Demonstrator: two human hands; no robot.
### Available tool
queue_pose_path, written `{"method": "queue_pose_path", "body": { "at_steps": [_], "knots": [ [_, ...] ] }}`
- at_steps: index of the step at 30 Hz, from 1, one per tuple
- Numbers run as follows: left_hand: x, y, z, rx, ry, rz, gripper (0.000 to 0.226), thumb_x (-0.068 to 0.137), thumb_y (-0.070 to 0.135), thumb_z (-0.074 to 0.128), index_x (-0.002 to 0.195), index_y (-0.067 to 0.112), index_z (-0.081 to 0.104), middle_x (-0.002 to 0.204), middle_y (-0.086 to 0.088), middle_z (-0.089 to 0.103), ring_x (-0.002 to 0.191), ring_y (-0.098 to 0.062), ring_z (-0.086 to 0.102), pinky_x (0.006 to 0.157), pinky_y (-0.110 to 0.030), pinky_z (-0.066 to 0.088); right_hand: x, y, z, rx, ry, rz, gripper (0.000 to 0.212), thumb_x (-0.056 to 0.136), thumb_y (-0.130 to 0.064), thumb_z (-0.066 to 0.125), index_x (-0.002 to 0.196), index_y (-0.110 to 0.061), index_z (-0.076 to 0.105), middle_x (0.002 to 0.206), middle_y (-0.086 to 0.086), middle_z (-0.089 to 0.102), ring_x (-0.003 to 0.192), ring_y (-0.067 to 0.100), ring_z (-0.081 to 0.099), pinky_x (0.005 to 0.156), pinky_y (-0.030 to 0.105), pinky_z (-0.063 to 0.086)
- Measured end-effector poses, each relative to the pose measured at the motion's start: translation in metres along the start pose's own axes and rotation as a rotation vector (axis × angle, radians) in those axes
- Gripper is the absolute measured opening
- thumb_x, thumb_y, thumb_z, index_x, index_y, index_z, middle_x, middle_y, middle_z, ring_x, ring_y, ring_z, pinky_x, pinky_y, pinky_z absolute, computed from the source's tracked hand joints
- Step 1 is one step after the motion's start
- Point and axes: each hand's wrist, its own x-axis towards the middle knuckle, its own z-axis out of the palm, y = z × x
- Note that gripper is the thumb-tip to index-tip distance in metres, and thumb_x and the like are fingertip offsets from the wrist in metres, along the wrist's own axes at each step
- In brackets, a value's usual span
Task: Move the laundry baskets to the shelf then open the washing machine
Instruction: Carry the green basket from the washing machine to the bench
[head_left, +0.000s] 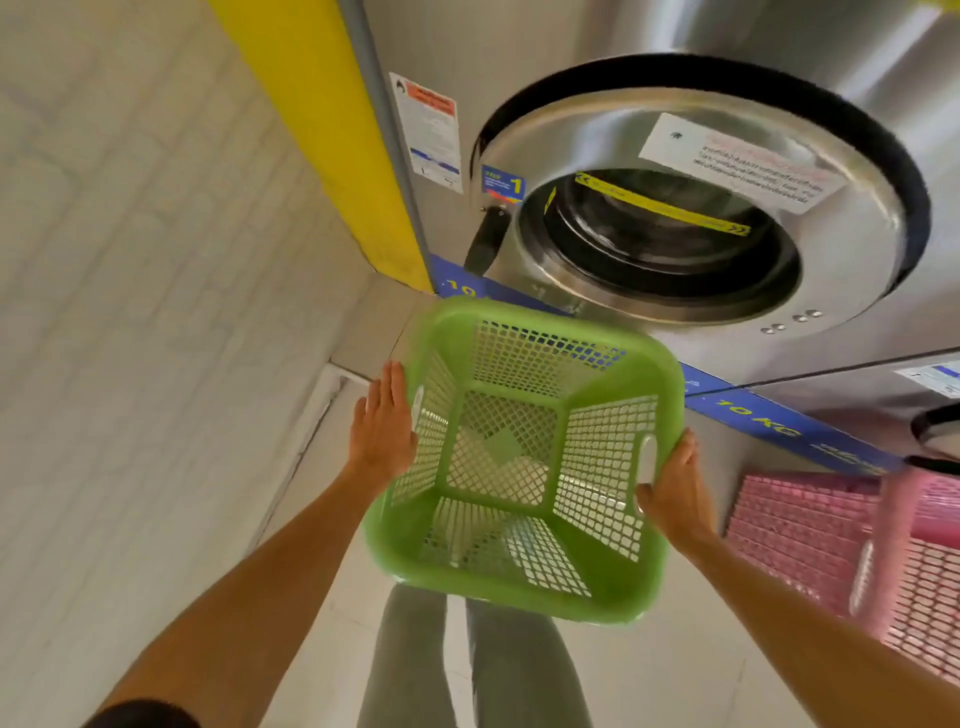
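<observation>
An empty green laundry basket (524, 457) with mesh walls is held in the air in front of me, above the floor. My left hand (382, 423) lies flat against its left outer wall, fingers straight. My right hand (672, 493) grips its right rim beside the handle slot. Above and behind it is a steel washing machine (675, 208) with its round glass door shut and a black latch handle (485, 241) on the door's left side. A pink laundry basket (852, 551) sits at the right, partly cut off by the frame edge.
A white tiled wall (130, 260) runs along the left, with a yellow column (332, 135) next to the machine. A blue strip marked 10 KG (769, 415) runs under the machine. My legs (467, 665) stand on pale floor tiles below the basket.
</observation>
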Motion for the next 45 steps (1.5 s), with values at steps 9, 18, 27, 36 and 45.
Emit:
{"method": "queue_pose_path", "body": {
  "at_steps": [9, 18, 27, 36, 45],
  "knots": [
    [-0.142, -0.116, 0.01, -0.12, 0.013, -0.319, 0.114, 0.073, 0.017, 0.073, 0.156, 0.005, -0.004, 0.161, -0.018, 0.024, 0.142, -0.037, 0.034, 0.114, -0.055, 0.036, -0.037, -0.1, 0.029, -0.27, -0.186, -0.338, 0.113, 0.074, -0.01, 0.075, 0.157, -0.002, -0.002, 0.165, 0.018, 0.008, 0.145, 0.04, 0.031, 0.106, 0.051, 0.041],
    [-0.305, -0.206, 0.069, -0.232, 0.037, -0.567, 0.114, 0.081, 0.032, 0.073, 0.157, 0.003, -0.006, 0.166, -0.019, 0.011, 0.151, -0.04, 0.017, 0.121, -0.057, 0.022, -0.13, -0.167, 0.106, -0.397, -0.203, -0.646, 0.103, 0.077, -0.006, 0.069, 0.155, 0.003, 0.004, 0.159, 0.024, 0.02, 0.138, 0.044, 0.039, 0.1, 0.051, 0.045],
    [-0.499, -0.299, 0.153, -0.335, 0.133, -0.766, 0.117, 0.078, 0.041, 0.075, 0.157, 0.004, -0.003, 0.168, -0.016, 0.007, 0.155, -0.036, -0.002, 0.124, -0.054, 0.005, -0.279, -0.219, 0.209, -0.547, -0.102, -1.057, 0.097, 0.079, -0.008, 0.073, 0.153, 0.004, 0.012, 0.148, 0.029, 0.039, 0.113, 0.047, 0.06, 0.084, 0.051, 0.055],
    [-0.632, -0.363, 0.216, -0.342, 0.159, -1.039, 0.115, 0.078, 0.057, 0.062, 0.159, 0.003, 0.0, 0.168, -0.018, -0.002, 0.154, -0.037, -0.008, 0.123, -0.056, -0.001, -0.397, -0.269, 0.297, -0.647, -0.102, -1.32, 0.095, 0.08, -0.01, 0.073, 0.152, 0.004, 0.013, 0.146, 0.027, 0.042, 0.12, 0.042, 0.057, 0.087, 0.051, 0.054],
    [-0.626, -0.402, 0.295, -0.256, 0.084, -1.043, 0.11, 0.084, 0.054, 0.064, 0.157, -0.004, 0.006, 0.166, -0.024, -0.003, 0.153, -0.041, -0.009, 0.123, -0.06, 0.002, -0.392, -0.269, 0.392, -0.722, -0.132, -1.396, 0.092, 0.085, -0.018, 0.07, 0.152, 0.004, 0.011, 0.14, 0.029, 0.049, 0.111, 0.041, 0.063, 0.08, 0.05, 0.057]
  ]
}}
